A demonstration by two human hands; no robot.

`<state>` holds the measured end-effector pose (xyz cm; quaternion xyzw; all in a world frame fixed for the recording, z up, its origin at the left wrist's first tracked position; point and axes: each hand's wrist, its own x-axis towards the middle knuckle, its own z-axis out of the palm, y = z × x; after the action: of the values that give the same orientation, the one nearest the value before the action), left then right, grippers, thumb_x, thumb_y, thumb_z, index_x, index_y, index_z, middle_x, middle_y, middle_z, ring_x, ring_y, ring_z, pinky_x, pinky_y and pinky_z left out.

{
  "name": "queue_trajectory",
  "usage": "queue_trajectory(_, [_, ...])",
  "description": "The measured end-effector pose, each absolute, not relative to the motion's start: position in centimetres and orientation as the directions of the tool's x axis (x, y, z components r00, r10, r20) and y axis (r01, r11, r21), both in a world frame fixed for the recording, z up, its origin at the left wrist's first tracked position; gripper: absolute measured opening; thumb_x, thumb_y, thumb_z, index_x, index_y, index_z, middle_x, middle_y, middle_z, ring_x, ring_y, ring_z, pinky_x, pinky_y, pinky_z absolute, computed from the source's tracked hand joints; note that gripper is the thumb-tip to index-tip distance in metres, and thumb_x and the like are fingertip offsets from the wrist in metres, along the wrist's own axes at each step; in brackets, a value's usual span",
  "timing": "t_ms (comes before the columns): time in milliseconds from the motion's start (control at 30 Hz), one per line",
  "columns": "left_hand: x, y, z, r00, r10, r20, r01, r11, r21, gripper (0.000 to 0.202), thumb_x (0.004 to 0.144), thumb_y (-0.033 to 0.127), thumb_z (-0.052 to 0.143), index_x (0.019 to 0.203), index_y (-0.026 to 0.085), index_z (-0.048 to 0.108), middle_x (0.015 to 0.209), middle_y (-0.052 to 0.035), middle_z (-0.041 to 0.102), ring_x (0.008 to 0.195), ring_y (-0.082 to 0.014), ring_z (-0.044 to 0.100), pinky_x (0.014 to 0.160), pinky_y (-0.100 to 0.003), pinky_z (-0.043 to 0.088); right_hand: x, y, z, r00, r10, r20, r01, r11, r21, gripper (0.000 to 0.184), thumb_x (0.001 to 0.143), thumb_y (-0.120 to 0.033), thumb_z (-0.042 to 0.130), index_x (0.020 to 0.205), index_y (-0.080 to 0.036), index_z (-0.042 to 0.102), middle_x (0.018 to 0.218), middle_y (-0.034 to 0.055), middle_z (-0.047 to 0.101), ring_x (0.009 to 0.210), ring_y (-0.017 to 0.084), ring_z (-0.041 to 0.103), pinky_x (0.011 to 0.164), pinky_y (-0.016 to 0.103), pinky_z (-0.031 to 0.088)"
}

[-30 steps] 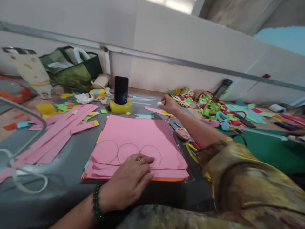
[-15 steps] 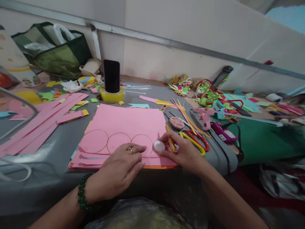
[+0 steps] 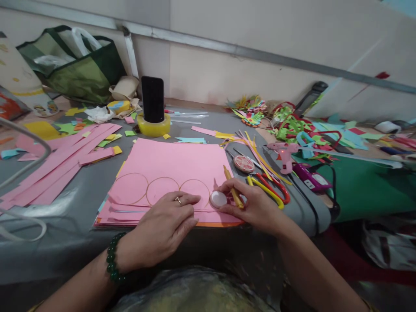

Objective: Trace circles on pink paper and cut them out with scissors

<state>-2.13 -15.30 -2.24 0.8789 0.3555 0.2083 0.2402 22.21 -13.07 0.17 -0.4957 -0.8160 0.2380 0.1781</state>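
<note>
Pink paper sheets [image 3: 175, 160] lie stacked before me, with three circles drawn in a row on the top one. Flat on the stack's lower middle rests my left hand [image 3: 169, 221], fingers stretched out and holding nothing. To the right, my right hand [image 3: 250, 201] pinches a small white round cap [image 3: 219, 199] between thumb and fingers, just beside the third circle. A yellow-brown pen [image 3: 232, 186] is also held in that hand, slanting across the fingers. Scissors with yellow and red handles [image 3: 271, 190] lie right beside the right hand.
A phone [image 3: 152, 99] stands in a yellow tape roll [image 3: 154, 127] behind the paper. Pink strips [image 3: 61, 164] lie at left. A patterned round tin-like thing [image 3: 243, 164], a pink glue gun [image 3: 284, 156] and a purple power strip [image 3: 312, 177] lie at right. A green bag [image 3: 87, 69] sits behind.
The view has shifted slightly. Both hands keep nearly the same place on the paper, and the right hand still grips the cap and pen.
</note>
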Motion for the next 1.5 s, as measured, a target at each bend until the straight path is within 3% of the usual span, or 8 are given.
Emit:
queue_trajectory(600, [-2.0, -15.3, -2.3, 0.664, 0.721, 0.196, 0.531, -0.641, 0.554, 0.029, 0.095, 0.027, 0.033, 0.076, 0.02, 0.054, 0.115, -0.0065, 0.063, 0.121, -0.0188, 0.046, 0.103, -0.04, 0.036, 23.0, -12.6, 0.4, -0.518, 0.855, 0.023, 0.675, 0.425, -0.603, 0.026, 0.078, -0.031, 0.066, 0.101, -0.022, 0.057, 0.086, 0.0004, 0.064, 0.074, 0.015, 0.057, 0.066, 0.025, 0.043])
queue_trajectory(1300, [-2.2, -15.4, -2.6, 0.674, 0.715, 0.185, 0.547, -0.651, 0.526, 0.026, 0.095, 0.026, 0.034, 0.078, 0.019, 0.052, 0.121, -0.0065, 0.06, 0.123, -0.0175, 0.043, 0.104, -0.038, 0.035, 23.3, -12.4, 0.3, -0.529, 0.847, 0.042, 0.656, 0.44, -0.614, 0.026, 0.077, -0.033, 0.069, 0.097, -0.02, 0.058, 0.084, -0.0007, 0.063, 0.07, 0.013, 0.056, 0.064, 0.023, 0.042])
queue_trajectory(1500, [-1.4, -15.6, -1.9, 0.658, 0.704, 0.266, 0.54, -0.688, 0.485, 0.025, 0.095, 0.024, 0.034, 0.085, 0.017, 0.055, 0.119, -0.0095, 0.059, 0.12, -0.0177, 0.046, 0.103, -0.037, 0.037, 23.4, -12.1, 0.0, -0.549, 0.835, 0.043, 0.648, 0.458, -0.608, 0.028, 0.077, -0.036, 0.069, 0.097, -0.02, 0.057, 0.084, 0.0, 0.062, 0.071, 0.014, 0.056, 0.063, 0.023, 0.042])
